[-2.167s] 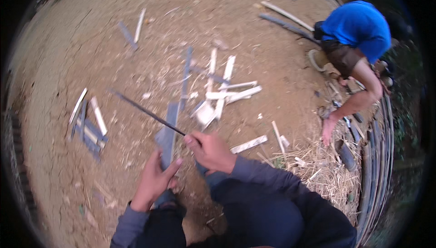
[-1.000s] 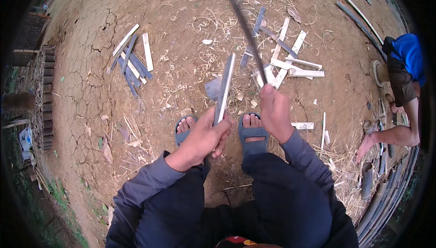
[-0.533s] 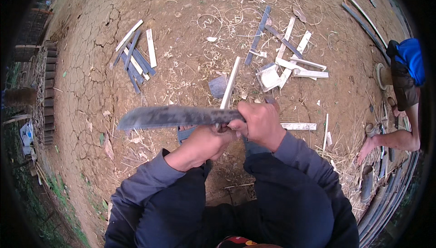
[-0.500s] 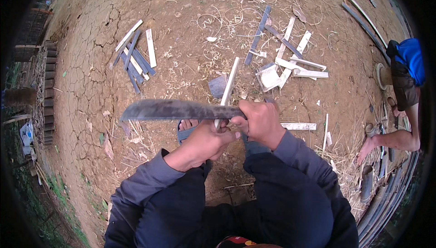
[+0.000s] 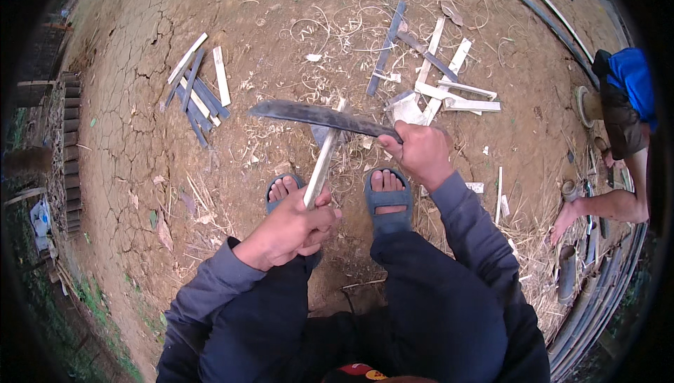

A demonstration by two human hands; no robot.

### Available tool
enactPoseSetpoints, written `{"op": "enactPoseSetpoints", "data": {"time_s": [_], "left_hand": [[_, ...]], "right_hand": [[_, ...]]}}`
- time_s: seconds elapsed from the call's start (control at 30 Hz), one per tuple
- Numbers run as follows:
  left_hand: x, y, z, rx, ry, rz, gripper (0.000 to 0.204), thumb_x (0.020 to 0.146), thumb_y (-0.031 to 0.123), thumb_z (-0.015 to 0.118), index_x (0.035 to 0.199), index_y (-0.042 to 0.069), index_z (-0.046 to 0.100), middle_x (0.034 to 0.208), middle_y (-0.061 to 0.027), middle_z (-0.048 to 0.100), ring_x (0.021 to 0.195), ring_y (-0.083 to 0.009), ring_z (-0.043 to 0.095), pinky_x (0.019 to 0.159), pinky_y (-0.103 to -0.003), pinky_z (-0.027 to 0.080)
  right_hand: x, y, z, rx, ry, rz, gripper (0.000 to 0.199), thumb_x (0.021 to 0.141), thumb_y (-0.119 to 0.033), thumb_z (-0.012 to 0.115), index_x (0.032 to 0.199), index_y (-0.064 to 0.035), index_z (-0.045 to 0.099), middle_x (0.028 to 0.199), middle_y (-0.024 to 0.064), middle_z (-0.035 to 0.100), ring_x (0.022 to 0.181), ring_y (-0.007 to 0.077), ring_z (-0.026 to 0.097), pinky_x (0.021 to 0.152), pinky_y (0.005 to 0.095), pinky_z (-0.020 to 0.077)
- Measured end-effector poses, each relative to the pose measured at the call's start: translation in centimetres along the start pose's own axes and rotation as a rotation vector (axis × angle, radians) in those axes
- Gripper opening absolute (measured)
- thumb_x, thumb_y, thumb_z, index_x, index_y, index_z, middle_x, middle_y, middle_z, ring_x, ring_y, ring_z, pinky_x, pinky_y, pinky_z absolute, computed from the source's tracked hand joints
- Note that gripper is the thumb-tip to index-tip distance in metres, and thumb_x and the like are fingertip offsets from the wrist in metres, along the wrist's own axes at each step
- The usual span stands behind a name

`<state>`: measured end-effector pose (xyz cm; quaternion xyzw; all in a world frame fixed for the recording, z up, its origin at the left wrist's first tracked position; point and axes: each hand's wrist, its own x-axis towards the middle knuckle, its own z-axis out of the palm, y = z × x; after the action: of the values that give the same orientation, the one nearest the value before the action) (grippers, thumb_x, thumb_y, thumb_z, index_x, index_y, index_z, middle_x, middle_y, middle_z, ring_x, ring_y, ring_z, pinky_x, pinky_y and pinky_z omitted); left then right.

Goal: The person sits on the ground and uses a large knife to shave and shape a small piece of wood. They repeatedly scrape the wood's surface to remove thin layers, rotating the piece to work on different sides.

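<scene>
Your left grip [image 5: 289,228] is clamped on the bamboo strip [image 5: 324,160] above the ground [image 5: 123,207], your right grip [image 5: 425,155] on the machete [image 5: 302,113] crossing it, so this strip seems unfinished, while other cut strips [image 5: 474,106] lie beyond.

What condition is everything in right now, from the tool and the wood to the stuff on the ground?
Left hand: closed around the pale strip
Pale strip: held, far end raised away from the person
Right hand: closed on the machete's handle
Machete: bare-bladed, crossing over the strip near its far end; contact unclear
Left strip pile: lying loose
Right strip pile: lying crisscrossed
Sandals: worn
Ground: cracked
</scene>
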<state>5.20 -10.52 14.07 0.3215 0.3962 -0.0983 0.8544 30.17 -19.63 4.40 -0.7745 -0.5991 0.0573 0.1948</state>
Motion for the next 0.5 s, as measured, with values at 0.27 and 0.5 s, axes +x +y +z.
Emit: {"op": "enactPoseSetpoints", "data": {"time_s": [0.27, 0.5], "left_hand": [[-0.5, -0.4, 1.1, 0.111, 0.047, 0.054, 0.027, 0.096, 0.010, 0.059, 0.085, 0.014, 0.035, 0.058, 0.0038, 0.036, 0.039, -0.0070, 0.029, 0.036, -0.026, 0.019], [2.1, -0.6, -1.0, -0.122, -0.007, 0.216, 0.028, 0.105, 0.038, 0.042, 0.093, 0.013, 0.043, 0.072, -0.0006, 0.043, 0.056, -0.0120, 0.047, 0.051, -0.028, 0.039]], "right_hand": [[0.4, -0.3, -0.2, 0.204, -0.041, 0.066, 0.062, 0.100, -0.058, 0.039, 0.078, -0.0052, 0.064, 0.055, 0.0141, 0.060, 0.047, 0.0335, 0.061, 0.047, 0.0441, 0.0496], [0.0, 0.4, 0.4, 0.752, -0.009, 0.516, 0.063, 0.103, -0.049, 0.043, 0.075, 0.0016, 0.066, 0.052, 0.0095, 0.052, 0.046, 0.0188, 0.048, 0.049, 0.0367, 0.0391]]}}
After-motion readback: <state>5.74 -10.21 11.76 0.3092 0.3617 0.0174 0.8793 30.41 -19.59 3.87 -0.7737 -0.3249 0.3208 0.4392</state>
